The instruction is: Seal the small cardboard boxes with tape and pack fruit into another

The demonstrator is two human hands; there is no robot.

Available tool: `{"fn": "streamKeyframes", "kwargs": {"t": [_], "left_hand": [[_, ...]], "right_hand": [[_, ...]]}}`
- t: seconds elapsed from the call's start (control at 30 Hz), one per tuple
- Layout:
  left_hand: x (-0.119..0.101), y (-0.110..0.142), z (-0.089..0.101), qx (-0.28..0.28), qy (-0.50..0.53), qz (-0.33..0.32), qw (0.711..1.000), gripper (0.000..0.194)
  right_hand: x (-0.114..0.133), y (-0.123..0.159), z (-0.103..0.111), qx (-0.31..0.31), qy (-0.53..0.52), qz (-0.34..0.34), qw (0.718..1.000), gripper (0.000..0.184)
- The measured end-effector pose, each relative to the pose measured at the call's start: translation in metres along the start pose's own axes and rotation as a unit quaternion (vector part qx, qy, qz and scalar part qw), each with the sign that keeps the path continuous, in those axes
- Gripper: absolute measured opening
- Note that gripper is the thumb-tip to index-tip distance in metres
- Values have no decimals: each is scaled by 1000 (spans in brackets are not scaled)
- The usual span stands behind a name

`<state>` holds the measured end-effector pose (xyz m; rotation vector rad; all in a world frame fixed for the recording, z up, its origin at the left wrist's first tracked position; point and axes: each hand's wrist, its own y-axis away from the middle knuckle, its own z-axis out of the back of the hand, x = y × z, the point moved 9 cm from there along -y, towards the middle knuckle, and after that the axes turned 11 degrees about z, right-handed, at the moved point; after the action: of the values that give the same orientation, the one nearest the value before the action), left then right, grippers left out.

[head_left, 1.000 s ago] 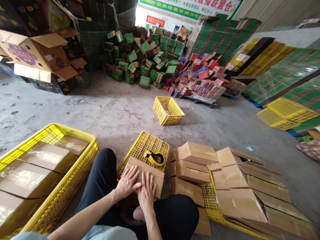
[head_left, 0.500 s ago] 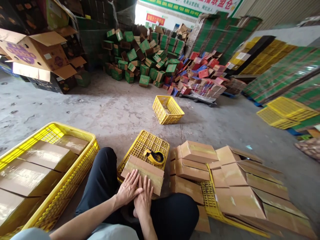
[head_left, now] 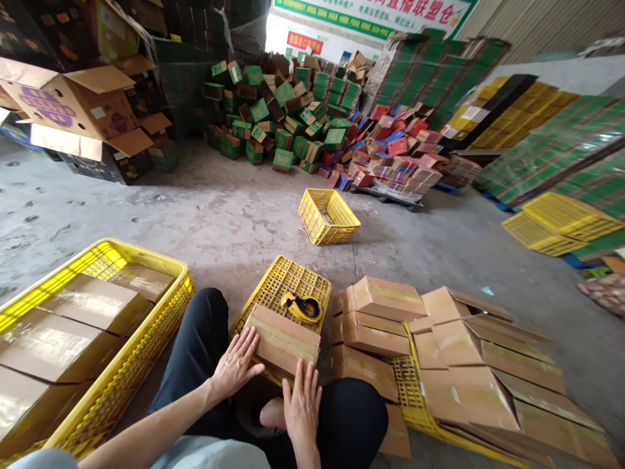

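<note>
A taped cardboard box (head_left: pixel 286 339) lies in front of me on an upturned yellow crate (head_left: pixel 273 280). My left hand (head_left: pixel 237 361) is open, its fingertips at the box's near left corner. At the near right edge is my right hand (head_left: pixel 301 397), also open with fingers stretched out, and its fingertips reach the box's side. Neither hand grips anything. Behind the box, a yellow tape dispenser (head_left: pixel 303 307) rests on the crate.
To my left stands a large yellow crate (head_left: pixel 188 286) holding several taped boxes. On the right, cardboard boxes (head_left: pixel 469 391) are stacked in and around another yellow crate (head_left: pixel 405 384). A smaller yellow crate (head_left: pixel 329 218) sits ahead, before piles of green boxes (head_left: pixel 283 159) and red boxes (head_left: pixel 398 146).
My hands have moved apart from the middle of the box's top, the left to its left corner and the right to its right side. The box appears slightly shifted.
</note>
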<state>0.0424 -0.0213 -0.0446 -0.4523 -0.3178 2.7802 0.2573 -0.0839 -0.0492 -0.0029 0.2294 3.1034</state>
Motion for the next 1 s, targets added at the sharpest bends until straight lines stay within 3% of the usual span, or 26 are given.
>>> {"fn": "streamKeyframes", "kwargs": {"t": [0.07, 0.17, 0.27, 0.33, 0.4, 0.5, 0.63, 0.73, 0.87, 1.0], "left_hand": [[-4, -2, 0, -4, 4, 13, 1000, 84], [-15, -5, -2, -4, 21, 18, 1000, 86], [-26, -6, -8, 13, 36, 12, 999, 79], [-28, -8, -12, 24, 38, 12, 999, 73], [-26, -9, -13, 29, 34, 4, 999, 72], [-20, -10, -11, 27, 24, -18, 999, 73], [-9, -13, -3, 6, 6, 2, 1000, 77], [-9, -16, -1, -6, 4, 21, 1000, 80], [-18, -23, -6, -6, 23, 24, 999, 78], [-29, -39, -18, 16, 42, 20, 999, 74]], "right_hand": [[11, -7, 3, -5, -1, 3, 1000, 64], [48, -21, -1, -4, -27, 62, 998, 59], [87, -29, -10, -5, -60, 130, 990, 57], [99, -32, -13, -9, -71, 149, 986, 59], [99, -33, -12, -9, -77, 167, 983, 58], [77, -31, -5, -6, -72, 168, 983, 56], [31, -28, 4, 6, -37, 90, 995, 58], [11, -30, 8, 8, -16, 27, 999, 62], [20, -37, 11, -10, 1, 6, 1000, 64], [54, -53, 2, -13, -28, 61, 998, 60]]}}
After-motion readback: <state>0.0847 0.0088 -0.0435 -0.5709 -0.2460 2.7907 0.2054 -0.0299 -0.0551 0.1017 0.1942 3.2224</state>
